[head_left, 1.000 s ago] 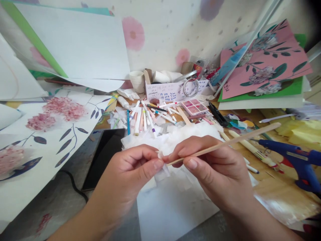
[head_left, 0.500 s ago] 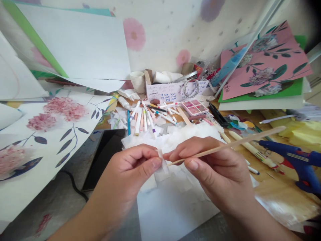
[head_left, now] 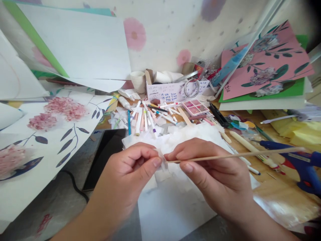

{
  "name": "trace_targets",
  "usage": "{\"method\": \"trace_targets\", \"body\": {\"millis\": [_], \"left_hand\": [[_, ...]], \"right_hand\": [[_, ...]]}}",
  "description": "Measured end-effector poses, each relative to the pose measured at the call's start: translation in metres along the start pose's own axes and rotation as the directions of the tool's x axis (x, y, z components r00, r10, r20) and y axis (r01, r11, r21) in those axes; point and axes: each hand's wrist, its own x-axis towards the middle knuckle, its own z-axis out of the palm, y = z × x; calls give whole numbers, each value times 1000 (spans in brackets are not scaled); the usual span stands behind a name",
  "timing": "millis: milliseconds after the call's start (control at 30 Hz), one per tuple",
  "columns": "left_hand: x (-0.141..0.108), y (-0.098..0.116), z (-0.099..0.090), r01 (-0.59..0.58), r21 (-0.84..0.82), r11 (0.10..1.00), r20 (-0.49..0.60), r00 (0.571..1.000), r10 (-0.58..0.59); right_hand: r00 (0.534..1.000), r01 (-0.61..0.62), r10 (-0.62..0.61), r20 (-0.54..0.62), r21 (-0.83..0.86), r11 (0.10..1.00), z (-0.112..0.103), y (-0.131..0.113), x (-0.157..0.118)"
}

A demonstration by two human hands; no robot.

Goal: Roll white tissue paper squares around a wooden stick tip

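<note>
Stick: my wooden stick (head_left: 235, 155) is long, thin and pale. It lies almost flat and points off to my right, over the blue glue gun (head_left: 298, 162).
Paper bit: a small white paper piece (head_left: 163, 163), thin and crinkly.
Left hand (head_left: 130, 177): my fingers (head_left: 150, 164) are pinched shut on the paper bit.
Right hand (head_left: 213, 174): my fingers are closed around the stick near its tip.
Where: the stick's tip touches the paper bit, between my two hands, above the white paper pile (head_left: 185, 134) on the bench (head_left: 273, 187).

Markers (head_left: 144, 118) ahead, glue gun (head_left: 298, 162) rightward
</note>
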Motion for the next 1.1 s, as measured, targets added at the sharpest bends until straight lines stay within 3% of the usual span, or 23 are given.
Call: {"method": "trace_targets", "body": {"millis": [300,533,700,900,1000,1100], "left_hand": [[-2,-4,2,65,-179,982,26,998,-61],[0,-1,3,141,-429,892,-36,984,-173],[1,2,2,143,-499,855,-39,981,-188],[2,5,3,156,-563,812,-23,979,-204],[3,6,5,181,-539,822,-10,975,-222],[2,2,6,170,-477,862,5,982,-190]], "right_hand": [[999,-23,22,-33,-43,999,0,3,-3],[975,-175,155,-158,-124,977,-2,10,2],[951,-274,231,-203,-220,936,-3,14,7],[958,-270,281,-57,-513,815,-6,19,9],[976,-208,168,-137,-370,905,-5,17,8],[975,-142,147,-165,39,989,-3,14,4]]}}
